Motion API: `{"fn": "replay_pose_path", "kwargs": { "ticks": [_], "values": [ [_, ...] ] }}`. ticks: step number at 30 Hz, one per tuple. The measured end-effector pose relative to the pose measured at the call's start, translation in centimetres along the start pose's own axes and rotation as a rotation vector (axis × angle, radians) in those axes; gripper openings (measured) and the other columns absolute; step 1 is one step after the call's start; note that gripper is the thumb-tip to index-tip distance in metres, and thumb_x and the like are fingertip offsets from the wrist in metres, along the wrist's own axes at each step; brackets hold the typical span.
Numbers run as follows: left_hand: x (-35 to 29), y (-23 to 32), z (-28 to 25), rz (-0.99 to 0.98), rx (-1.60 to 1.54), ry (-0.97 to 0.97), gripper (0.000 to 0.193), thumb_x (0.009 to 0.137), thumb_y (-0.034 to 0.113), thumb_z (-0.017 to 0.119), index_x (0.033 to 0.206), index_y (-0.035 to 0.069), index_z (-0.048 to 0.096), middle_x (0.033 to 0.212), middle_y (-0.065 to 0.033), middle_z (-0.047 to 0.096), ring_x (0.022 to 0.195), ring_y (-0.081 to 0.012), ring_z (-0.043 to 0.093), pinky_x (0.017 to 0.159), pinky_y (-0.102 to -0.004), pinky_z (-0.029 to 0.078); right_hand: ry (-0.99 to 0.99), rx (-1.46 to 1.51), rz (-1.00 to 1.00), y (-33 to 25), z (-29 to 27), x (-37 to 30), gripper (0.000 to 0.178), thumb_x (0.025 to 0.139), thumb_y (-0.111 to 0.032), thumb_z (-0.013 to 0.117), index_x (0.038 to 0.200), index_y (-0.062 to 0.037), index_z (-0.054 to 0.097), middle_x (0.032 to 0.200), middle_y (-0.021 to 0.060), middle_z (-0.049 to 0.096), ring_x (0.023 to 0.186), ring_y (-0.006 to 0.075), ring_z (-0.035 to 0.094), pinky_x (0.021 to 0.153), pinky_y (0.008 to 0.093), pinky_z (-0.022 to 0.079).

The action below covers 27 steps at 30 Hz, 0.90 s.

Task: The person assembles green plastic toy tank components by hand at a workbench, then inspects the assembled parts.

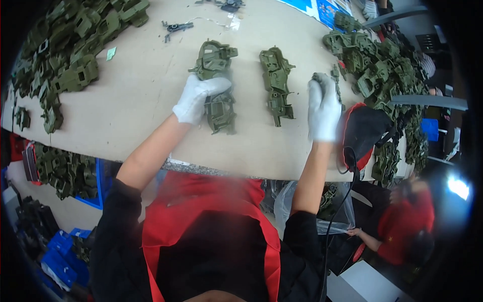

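My left hand (198,96), in a white glove, is closed around the middle of an olive-green moulded plastic shell (216,58). Its upper and lower ends show beyond the glove, and the fingers hide its middle. To the right lies a second, narrower green shell (277,85), touched by neither hand. My right hand (323,109), also gloved in white, is over the table with its fingers together and curled at the tips. What these fingers hold, if anything, is hidden. A slim green part (336,80) is right beside its fingertips.
Green plastic parts are heaped at the far left (75,50) and the right (382,65). A black and red bag-like thing with a cord (365,132) sits beside my right wrist. Small dark parts (177,26) lie at the back. Another person in red (410,221) is at lower right.
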<state>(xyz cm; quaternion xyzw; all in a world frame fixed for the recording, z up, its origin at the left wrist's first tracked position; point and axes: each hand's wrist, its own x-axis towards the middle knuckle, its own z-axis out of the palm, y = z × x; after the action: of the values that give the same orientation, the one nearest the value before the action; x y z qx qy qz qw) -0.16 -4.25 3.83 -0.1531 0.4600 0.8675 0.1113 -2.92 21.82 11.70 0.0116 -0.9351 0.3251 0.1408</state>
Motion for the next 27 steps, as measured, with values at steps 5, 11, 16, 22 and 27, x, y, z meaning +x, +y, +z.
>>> {"fn": "replay_pose_path", "kwargs": {
  "ticks": [5, 11, 16, 22, 27],
  "values": [
    [-1.5, -0.4, 0.7, 0.106, 0.080, 0.052, 0.056, 0.074, 0.005, 0.075, 0.121, 0.008, 0.044, 0.099, -0.0057, 0.060, 0.082, -0.0156, 0.062, 0.070, -0.0317, 0.055, -0.484, 0.103, 0.066, -7.3, 2.8, -9.1, 0.021, 0.083, -0.022, 0.070, 0.096, -0.0060, 0.066, 0.084, 0.0132, 0.069, 0.073, 0.0302, 0.067, 0.066, 0.0386, 0.054],
    [-2.3, -1.0, 1.3, 0.152, 0.186, 0.008, 0.056, 0.076, 0.007, 0.074, 0.122, 0.007, 0.042, 0.102, -0.0047, 0.058, 0.089, -0.0132, 0.057, 0.080, -0.0293, 0.050, -0.111, 0.075, -0.144, -5.2, 6.7, -10.4, 0.021, 0.083, -0.024, 0.071, 0.093, -0.0091, 0.061, 0.076, 0.0101, 0.065, 0.064, 0.0309, 0.064, 0.058, 0.0407, 0.052],
    [-3.3, -0.9, 1.9, 0.208, 0.209, 0.038, 0.059, 0.077, 0.008, 0.073, 0.125, 0.005, 0.038, 0.103, -0.0047, 0.057, 0.091, -0.0133, 0.056, 0.082, -0.0293, 0.049, -0.056, -0.113, -0.292, -6.1, 6.8, -11.3, 0.014, 0.085, -0.018, 0.067, 0.095, -0.0098, 0.060, 0.078, 0.0093, 0.064, 0.063, 0.0293, 0.064, 0.055, 0.0391, 0.053],
    [-3.3, -0.6, 1.2, 0.131, 0.326, 0.071, 0.063, 0.075, 0.009, 0.074, 0.126, 0.004, 0.037, 0.102, -0.0051, 0.057, 0.091, -0.0131, 0.055, 0.083, -0.0295, 0.048, -0.053, -0.158, -0.280, -6.5, 8.1, -11.6, 0.012, 0.086, -0.014, 0.065, 0.095, -0.0092, 0.060, 0.077, 0.0092, 0.062, 0.061, 0.0289, 0.063, 0.054, 0.0374, 0.053],
    [-2.9, -1.0, 1.4, 0.230, 0.268, 0.076, 0.061, 0.075, 0.010, 0.075, 0.123, 0.004, 0.038, 0.101, -0.0055, 0.057, 0.090, -0.0138, 0.056, 0.081, -0.0301, 0.049, -0.054, -0.174, -0.254, -6.4, 8.2, -11.1, 0.011, 0.085, -0.013, 0.065, 0.093, -0.0094, 0.060, 0.076, 0.0098, 0.063, 0.062, 0.0307, 0.064, 0.056, 0.0394, 0.053]
  ]
}}
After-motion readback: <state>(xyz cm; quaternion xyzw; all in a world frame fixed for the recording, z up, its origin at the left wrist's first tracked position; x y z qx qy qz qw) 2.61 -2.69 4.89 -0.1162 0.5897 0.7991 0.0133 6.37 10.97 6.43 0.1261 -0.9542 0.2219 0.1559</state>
